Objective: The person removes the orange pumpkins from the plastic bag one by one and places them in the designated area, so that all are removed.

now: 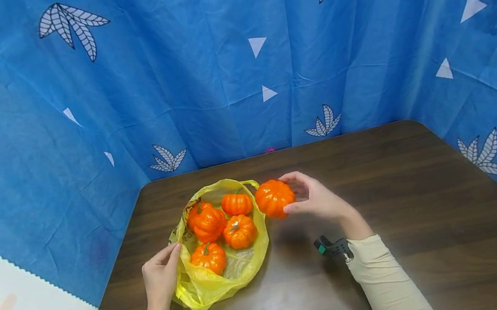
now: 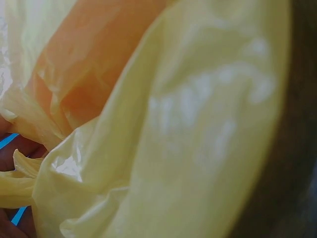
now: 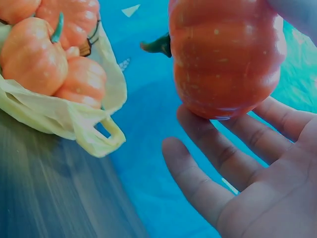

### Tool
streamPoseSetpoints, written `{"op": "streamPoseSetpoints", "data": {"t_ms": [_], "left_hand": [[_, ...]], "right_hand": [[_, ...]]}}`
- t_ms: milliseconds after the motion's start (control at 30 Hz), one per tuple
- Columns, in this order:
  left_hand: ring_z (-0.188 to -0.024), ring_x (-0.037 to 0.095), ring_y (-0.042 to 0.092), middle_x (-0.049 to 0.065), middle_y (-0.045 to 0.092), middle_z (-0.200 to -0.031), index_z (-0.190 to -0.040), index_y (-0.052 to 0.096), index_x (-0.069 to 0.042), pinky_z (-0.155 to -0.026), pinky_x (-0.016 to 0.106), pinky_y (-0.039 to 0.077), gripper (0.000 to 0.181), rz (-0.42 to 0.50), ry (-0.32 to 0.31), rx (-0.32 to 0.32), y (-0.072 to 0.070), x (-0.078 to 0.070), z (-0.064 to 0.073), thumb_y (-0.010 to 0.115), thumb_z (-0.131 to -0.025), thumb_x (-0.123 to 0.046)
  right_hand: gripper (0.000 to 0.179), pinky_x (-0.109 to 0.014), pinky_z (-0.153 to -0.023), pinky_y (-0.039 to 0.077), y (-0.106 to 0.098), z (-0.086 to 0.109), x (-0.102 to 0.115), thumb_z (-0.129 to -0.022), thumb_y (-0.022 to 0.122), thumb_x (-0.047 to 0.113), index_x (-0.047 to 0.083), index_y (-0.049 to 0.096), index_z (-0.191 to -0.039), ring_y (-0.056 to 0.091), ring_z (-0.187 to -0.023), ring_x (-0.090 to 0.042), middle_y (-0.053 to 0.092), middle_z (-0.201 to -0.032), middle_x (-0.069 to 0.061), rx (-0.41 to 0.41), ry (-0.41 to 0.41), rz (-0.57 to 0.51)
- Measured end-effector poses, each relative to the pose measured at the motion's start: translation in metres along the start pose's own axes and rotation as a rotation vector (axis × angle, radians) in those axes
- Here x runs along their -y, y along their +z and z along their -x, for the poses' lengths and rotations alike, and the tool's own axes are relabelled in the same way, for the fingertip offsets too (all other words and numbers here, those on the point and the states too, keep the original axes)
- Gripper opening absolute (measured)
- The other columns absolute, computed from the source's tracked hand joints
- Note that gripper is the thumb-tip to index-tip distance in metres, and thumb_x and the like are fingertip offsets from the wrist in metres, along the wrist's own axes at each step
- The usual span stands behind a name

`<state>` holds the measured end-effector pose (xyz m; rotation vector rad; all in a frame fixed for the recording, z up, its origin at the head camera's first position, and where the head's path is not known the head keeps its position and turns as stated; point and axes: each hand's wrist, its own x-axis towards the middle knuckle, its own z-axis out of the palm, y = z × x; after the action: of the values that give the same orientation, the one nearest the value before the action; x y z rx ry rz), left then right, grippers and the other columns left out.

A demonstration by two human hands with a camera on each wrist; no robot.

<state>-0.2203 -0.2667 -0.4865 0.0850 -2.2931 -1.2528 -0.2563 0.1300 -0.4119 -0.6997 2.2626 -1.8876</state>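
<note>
Holding a shiny orange pumpkin (image 1: 274, 198) in the right hand (image 1: 317, 199), with fingers (image 3: 195, 181) spread. Pinching a yellow plastic bag (image 1: 210, 296) with other pumpkins (image 1: 240, 231) inside, using the left hand (image 1: 159, 279).

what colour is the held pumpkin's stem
The stem is dark green, seen best in the right wrist view.

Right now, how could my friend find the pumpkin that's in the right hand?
On the brown table sits a yellow bag with orange pumpkins inside. Beside the bag's right rim in the head view, the right hand holds another pumpkin. It is the only pumpkin outside the bag.
</note>
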Motion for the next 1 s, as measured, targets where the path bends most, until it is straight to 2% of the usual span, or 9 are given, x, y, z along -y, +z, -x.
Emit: {"op": "streamPoseSetpoints", "data": {"t_ms": [233,600,1000], "left_hand": [[-0.083,-0.022,0.053,0.019,0.076,-0.101,-0.103,0.078,0.001,-0.076,-0.002,0.042,0.02,-0.003,-0.002,-0.005,0.0,0.001,0.0,0.073,-0.092,-0.015],[-0.084,-0.023,0.053,0.018,0.077,-0.1,-0.102,0.078,0.001,-0.078,-0.002,0.042,0.018,0.006,0.015,-0.009,0.0,0.002,0.0,0.074,-0.091,-0.013],[-0.084,-0.023,0.052,0.019,0.076,-0.101,-0.103,0.078,0.001,-0.079,-0.003,0.041,0.019,-0.003,0.012,-0.012,0.0,0.002,0.0,0.073,-0.092,-0.014]], "right_hand": [[0.063,-0.039,-0.095,0.057,-0.008,0.001,-0.003,-0.087,0.078,0.014,0.009,0.044,-0.14,0.058,-0.124,-0.035,0.053,-0.141,-0.016,-0.03,0.029,-0.036],[0.063,-0.032,-0.092,0.057,-0.012,0.001,-0.008,-0.087,0.077,0.013,0.011,0.045,-0.141,0.056,-0.121,-0.032,0.051,-0.14,-0.013,-0.109,0.006,-0.043],[0.065,-0.021,-0.094,0.053,-0.022,0.002,-0.013,-0.09,0.072,0.01,0.008,0.041,-0.147,0.054,-0.122,-0.031,0.048,-0.144,-0.015,-0.182,-0.005,-0.038]]}}
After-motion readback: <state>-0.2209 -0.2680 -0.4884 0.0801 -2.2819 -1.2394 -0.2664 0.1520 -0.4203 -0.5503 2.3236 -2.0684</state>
